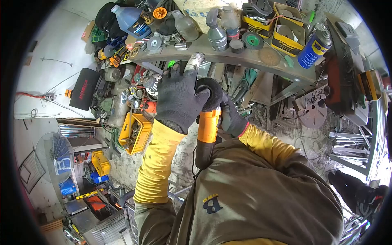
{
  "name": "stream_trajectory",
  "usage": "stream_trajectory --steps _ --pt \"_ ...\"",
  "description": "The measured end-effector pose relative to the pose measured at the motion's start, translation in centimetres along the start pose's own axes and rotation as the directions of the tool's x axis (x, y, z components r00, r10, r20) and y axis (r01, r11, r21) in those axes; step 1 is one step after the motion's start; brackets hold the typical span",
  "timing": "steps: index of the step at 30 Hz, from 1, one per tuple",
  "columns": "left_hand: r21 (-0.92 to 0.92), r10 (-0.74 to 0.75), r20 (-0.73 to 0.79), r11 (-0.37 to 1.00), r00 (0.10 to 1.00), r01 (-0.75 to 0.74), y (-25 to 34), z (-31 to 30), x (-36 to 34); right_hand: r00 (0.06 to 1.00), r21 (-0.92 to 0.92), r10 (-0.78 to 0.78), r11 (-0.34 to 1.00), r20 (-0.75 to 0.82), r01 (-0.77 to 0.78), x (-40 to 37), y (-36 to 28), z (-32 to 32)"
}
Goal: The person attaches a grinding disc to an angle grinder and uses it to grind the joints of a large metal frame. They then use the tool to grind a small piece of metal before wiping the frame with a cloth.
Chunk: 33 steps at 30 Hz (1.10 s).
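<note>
An orange and black power tool [208,126] hangs upright in front of my chest, its dark round head at the top and its cord below. My left hand [178,98], in a dark glove, lies over the left side of that head; its fingers point up towards a whitish, wrapped-looking piece [195,61] at the bench edge. What those fingers hold, if anything, is hidden. On the tool's right side my right hand [233,118], gloved too, is closed round the upper part of the body. The metal bench [245,58] stands just beyond both hands.
On the bench stand a blue jug [131,22], a spray bottle [217,32], yellow boxes [287,38], a blue spray can [314,47] and discs. Yellow bins [134,132] and tools lie at left. Metal bars [351,147] are stacked at right.
</note>
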<state>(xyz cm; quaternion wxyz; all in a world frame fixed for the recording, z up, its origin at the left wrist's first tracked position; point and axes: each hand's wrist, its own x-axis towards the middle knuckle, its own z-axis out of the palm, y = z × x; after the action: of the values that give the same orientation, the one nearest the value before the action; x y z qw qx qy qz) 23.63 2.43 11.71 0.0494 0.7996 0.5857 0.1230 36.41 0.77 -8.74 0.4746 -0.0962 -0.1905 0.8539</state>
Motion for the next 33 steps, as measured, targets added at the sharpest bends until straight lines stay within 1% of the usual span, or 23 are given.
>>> stream_trajectory --steps 2,3,5,6,8,9,11,12,13,14,16,18,20,21,22,24,25,26,27,29,30,32,33 --pt "0.027 0.020 -0.016 0.999 1.000 -0.020 -0.1 -0.4 -0.2 0.998 -0.012 -0.059 0.998 -0.018 0.059 0.3 0.6 -0.8" --pt "0.120 0.056 -0.079 0.992 0.995 -0.046 -0.5 -0.4 -0.2 0.998 -0.012 -0.062 0.998 -0.023 0.062 0.4 0.1 -0.7" --pt "0.218 0.078 -0.134 0.975 0.988 -0.048 -0.9 -0.4 -0.2 0.987 -0.013 0.022 1.000 0.159 -0.021 0.6 -0.8 -0.5" --pt "0.221 0.070 -0.137 0.974 0.988 -0.039 -0.6 -0.4 -0.1 0.986 -0.012 0.030 1.000 0.165 -0.028 0.6 -0.8 -0.3" --pt "0.142 0.122 -0.162 0.985 0.979 -0.100 0.1 -0.1 0.2 0.993 0.093 0.113 0.989 0.044 -0.117 0.4 -0.8 0.1" --pt "0.082 0.113 -0.111 0.991 0.987 -0.104 0.5 -0.6 0.2 0.993 0.093 0.112 0.989 0.042 -0.116 0.3 -0.6 0.4" --pt "0.134 0.129 -0.106 0.984 0.986 -0.115 -0.3 -0.7 -0.1 0.991 -0.046 -0.137 0.990 -0.004 0.136 0.1 -0.3 1.0" --pt "0.191 0.138 -0.102 0.975 0.985 -0.117 -0.5 -1.0 -0.2 0.991 -0.045 -0.136 0.990 -0.006 0.136 0.1 -0.4 0.6" --pt "0.050 -0.048 0.073 0.998 0.996 0.045 -0.2 -1.5 0.1 0.996 0.020 -0.077 0.997 0.049 0.077 0.2 -0.5 0.1" --pt "0.054 -0.055 0.071 0.997 0.996 0.051 -0.1 -1.1 0.0 0.994 0.082 -0.021 0.997 0.110 0.012 0.5 -0.4 -0.3" --pt "0.274 0.082 -0.157 0.961 0.984 -0.036 0.5 0.0 0.0 0.999 0.141 -0.015 0.990 0.050 0.008 0.8 0.0 -0.1" --pt "0.189 0.109 -0.172 0.979 0.979 -0.075 0.5 0.0 -0.1 1.000 0.197 -0.011 0.980 -0.022 0.015 0.5 -0.1 0.3" --pt "0.113 0.055 -0.050 0.992 0.997 -0.049 -0.4 -0.7 -0.2 0.999 -0.015 -0.028 1.000 -0.021 0.028 0.2 -0.8 1.3" --pt "0.105 0.030 0.015 0.994 0.999 -0.031 -0.1 -1.4 -0.1 1.000 -0.013 -0.026 1.000 -0.018 0.025 0.3 -1.0 1.3" --pt "0.110 0.023 0.012 0.994 1.000 -0.025 0.0 -1.1 -0.1 1.000 0.030 -0.007 1.000 -0.030 0.008 0.4 -1.1 1.3" --pt "0.262 0.163 -0.171 0.958 0.972 -0.115 0.7 0.1 0.0 0.999 0.072 0.018 0.997 -0.036 -0.016 0.7 -1.0 1.6" --pt "0.157 0.118 -0.047 0.982 0.992 -0.110 0.9 -0.4 0.0 1.000 0.097 -0.005 0.995 -0.030 0.008 0.5 -0.8 1.8" --pt "0.155 0.118 -0.045 0.982 0.992 -0.110 0.4 -0.5 -0.2 0.999 0.121 -0.031 0.992 -0.029 0.034 0.3 -0.8 1.8" --pt "0.131 0.097 -0.047 0.987 0.994 -0.090 -0.6 -0.8 -0.4 0.985 -0.175 -0.134 0.973 0.112 0.152 -0.3 -1.3 1.7" --pt "-0.008 0.043 -0.051 0.999 0.998 -0.044 -1.9 -1.5 -0.2 0.993 -0.162 -0.098 0.981 0.069 0.108 -0.5 -1.7 1.8" --pt "-0.007 0.044 -0.053 0.999 0.998 -0.045 -2.0 -1.6 0.0 0.998 -0.147 -0.054 0.987 0.036 0.059 -0.4 -1.9 2.1" --pt "-0.252 -0.191 0.160 0.941 0.968 0.227 -2.1 -1.7 0.3 0.993 -0.108 -0.095 0.989 0.066 0.102 -0.5 -2.0 2.8" --pt "-0.252 -0.197 0.158 0.940 0.968 0.232 -1.9 -1.6 0.2 0.987 -0.064 -0.134 0.988 0.086 0.139 -0.7 -1.8 3.1"
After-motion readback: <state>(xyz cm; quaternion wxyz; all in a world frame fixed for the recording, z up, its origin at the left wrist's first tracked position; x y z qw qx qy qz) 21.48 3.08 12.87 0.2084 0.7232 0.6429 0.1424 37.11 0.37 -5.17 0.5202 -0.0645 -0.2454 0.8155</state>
